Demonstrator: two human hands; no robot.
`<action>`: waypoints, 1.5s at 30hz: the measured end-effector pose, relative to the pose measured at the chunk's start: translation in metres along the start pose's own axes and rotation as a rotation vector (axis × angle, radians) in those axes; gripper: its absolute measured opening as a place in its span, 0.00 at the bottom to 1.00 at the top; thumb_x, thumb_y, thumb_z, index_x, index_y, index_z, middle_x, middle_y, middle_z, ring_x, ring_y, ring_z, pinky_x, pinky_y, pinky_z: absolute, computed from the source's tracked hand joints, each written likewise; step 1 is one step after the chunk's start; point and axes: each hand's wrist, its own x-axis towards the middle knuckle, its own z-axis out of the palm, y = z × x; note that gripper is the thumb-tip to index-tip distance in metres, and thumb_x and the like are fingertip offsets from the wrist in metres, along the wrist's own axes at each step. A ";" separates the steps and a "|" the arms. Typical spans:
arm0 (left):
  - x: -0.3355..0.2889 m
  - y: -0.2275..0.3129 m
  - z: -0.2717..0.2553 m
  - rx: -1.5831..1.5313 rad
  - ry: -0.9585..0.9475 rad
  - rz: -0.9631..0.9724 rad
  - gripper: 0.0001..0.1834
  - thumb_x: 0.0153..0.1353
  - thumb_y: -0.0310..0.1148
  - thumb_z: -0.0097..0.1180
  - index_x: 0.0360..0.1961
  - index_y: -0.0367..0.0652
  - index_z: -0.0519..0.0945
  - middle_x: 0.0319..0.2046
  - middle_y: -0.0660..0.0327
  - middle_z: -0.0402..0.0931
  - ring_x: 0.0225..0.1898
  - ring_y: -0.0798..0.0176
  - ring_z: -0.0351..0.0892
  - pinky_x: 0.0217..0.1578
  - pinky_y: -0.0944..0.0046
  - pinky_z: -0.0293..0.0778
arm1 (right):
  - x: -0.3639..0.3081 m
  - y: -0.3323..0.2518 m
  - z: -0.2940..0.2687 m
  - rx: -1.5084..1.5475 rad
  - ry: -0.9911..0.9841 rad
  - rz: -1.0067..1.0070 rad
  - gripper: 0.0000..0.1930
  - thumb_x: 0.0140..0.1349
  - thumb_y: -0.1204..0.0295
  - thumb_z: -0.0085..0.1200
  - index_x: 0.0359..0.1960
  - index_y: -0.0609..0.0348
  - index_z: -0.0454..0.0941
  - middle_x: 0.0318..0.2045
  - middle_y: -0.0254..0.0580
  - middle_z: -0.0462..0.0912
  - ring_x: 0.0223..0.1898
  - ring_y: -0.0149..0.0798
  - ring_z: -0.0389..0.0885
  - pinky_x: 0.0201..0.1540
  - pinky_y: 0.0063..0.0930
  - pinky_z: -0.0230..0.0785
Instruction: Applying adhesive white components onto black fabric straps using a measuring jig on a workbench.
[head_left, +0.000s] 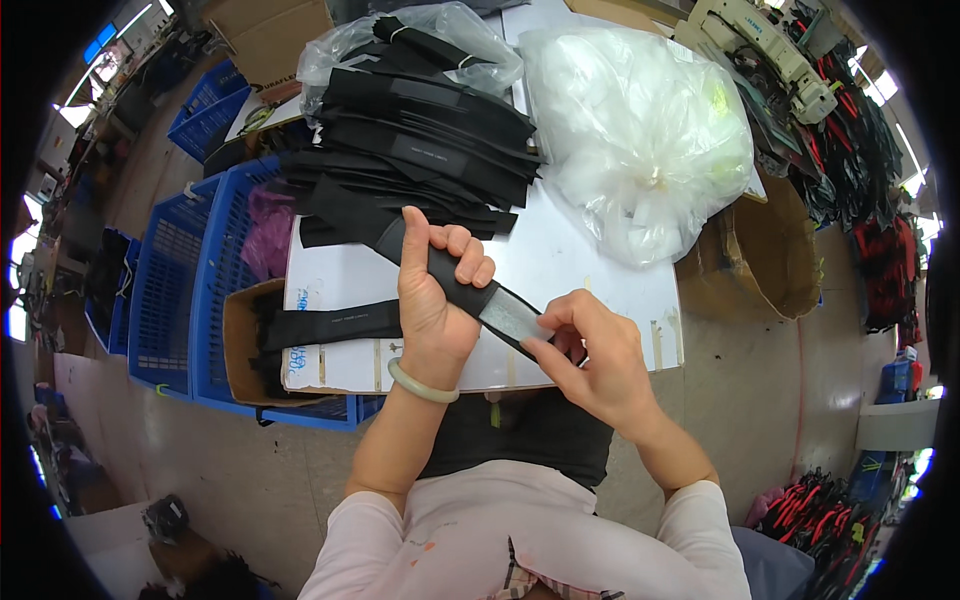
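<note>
My left hand (432, 300) is wrapped round a black fabric sleeve (463, 287), which slants across the front of the white table (545, 240). A flat, translucent plastic strip (512, 318) sticks out of the sleeve's lower right end. The fingers of my right hand (605, 362) are closed in a pinch at the strip's outer end; their tips partly hide it. On the table to the left of my left wrist lies another black fabric sleeve (345, 323). Beyond my hands is a stacked pile of similar black sleeves (430, 130).
A large clear bag of whitish pieces (640, 140) fills the table's right back. Blue plastic crates (210, 290) and a small cardboard box (240, 345) stand along its left side. An open cardboard box (765, 255) is on the right, near a sewing machine (765, 55).
</note>
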 end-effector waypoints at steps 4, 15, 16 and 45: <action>-0.003 -0.013 -0.002 -0.029 0.015 -0.065 0.23 0.64 0.53 0.54 0.22 0.47 0.67 0.21 0.66 0.63 0.18 0.71 0.60 0.21 0.70 0.61 | 0.012 0.005 0.018 0.175 0.084 -0.024 0.08 0.52 0.81 0.65 0.28 0.64 0.75 0.27 0.38 0.80 0.24 0.27 0.77 0.26 0.20 0.70; 0.000 -0.003 -0.008 -0.116 0.052 -0.106 0.23 0.63 0.54 0.55 0.22 0.47 0.68 0.21 0.66 0.63 0.17 0.70 0.60 0.20 0.70 0.62 | 0.009 0.018 0.023 -0.285 0.106 -0.418 0.18 0.47 0.57 0.67 0.37 0.51 0.83 0.45 0.43 0.76 0.41 0.42 0.75 0.37 0.35 0.65; -0.001 -0.004 -0.007 -0.117 0.051 -0.104 0.23 0.63 0.54 0.55 0.22 0.47 0.68 0.21 0.66 0.63 0.17 0.70 0.60 0.20 0.70 0.62 | 0.009 0.017 0.025 -0.316 0.051 -0.372 0.19 0.46 0.58 0.68 0.39 0.51 0.83 0.44 0.44 0.77 0.40 0.43 0.75 0.38 0.35 0.67; -0.075 0.017 -0.042 1.786 -0.411 0.639 0.13 0.52 0.27 0.63 0.40 0.34 0.80 0.43 0.53 0.79 0.53 0.48 0.75 0.53 0.55 0.69 | -0.025 0.070 -0.032 -0.181 0.392 -0.263 0.11 0.44 0.83 0.66 0.32 0.64 0.81 0.33 0.42 0.81 0.33 0.39 0.78 0.35 0.26 0.69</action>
